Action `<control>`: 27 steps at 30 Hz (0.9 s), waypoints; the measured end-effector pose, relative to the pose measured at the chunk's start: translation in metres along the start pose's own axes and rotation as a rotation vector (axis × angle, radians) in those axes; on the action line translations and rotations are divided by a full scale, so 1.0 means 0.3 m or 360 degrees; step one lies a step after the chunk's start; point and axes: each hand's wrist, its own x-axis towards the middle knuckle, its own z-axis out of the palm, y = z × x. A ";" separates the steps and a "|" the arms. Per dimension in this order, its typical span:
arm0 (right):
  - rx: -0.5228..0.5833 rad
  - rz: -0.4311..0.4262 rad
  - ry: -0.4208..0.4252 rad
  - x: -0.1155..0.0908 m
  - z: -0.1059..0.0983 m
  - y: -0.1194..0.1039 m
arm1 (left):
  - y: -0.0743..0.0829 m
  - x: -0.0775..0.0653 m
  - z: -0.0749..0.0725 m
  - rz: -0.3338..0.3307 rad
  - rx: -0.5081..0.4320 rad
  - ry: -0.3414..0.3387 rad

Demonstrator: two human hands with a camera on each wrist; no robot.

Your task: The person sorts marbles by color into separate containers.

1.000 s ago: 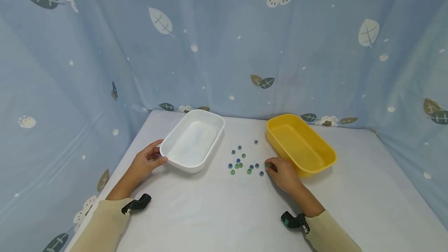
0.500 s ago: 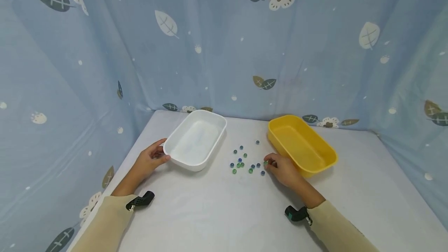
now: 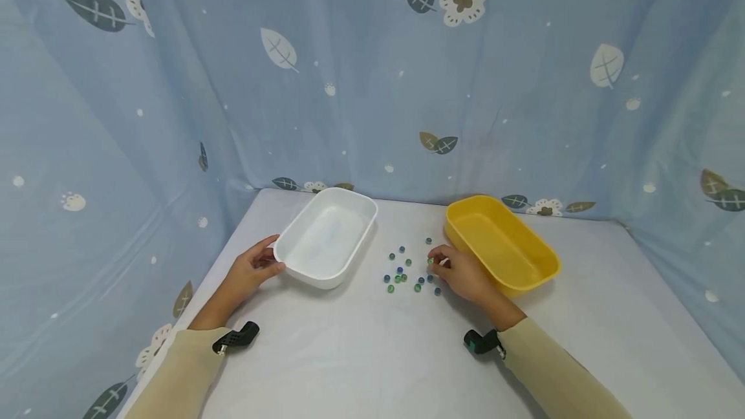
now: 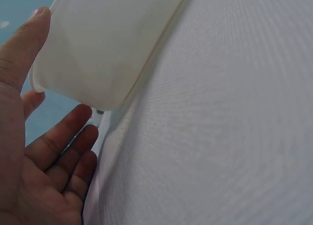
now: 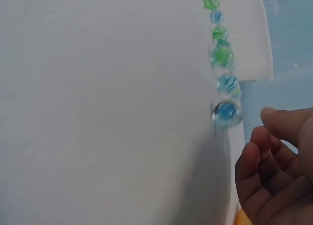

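In the head view, my left hand holds the near left corner of a white plastic tub. The left wrist view shows its thumb against the tub's wall, one finger behind the rim and the others below, loosely bent. My right hand pinches a green glass marble between thumb and fingertips, just above the cloth beside the scattered marbles. In the right wrist view that marble is hidden by the fingers. Several blue and green marbles lie loose between the containers, including a blue one close to the right fingertips.
A yellow tub stands at the right, just behind the right hand. White cloth covers the table. A blue patterned curtain closes off the back and sides.
My right hand has moved left and slightly away from me, carrying the green marble off from the yellow tub's side. The left hand stays at the white tub; the head view has shifted slightly.
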 end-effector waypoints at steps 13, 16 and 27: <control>0.0335 -0.0036 -0.0001 0.117 0.025 -0.089 | 0.007 0.001 0.001 -0.0016 -0.0009 0.0019; 0.0326 -0.0020 -0.0011 0.139 0.022 -0.112 | 0.011 0.013 -0.004 -0.0015 -0.0003 0.0005; 0.0358 -0.0060 0.0024 0.193 0.058 -0.184 | 0.066 -0.022 0.004 -0.0071 0.0011 0.0010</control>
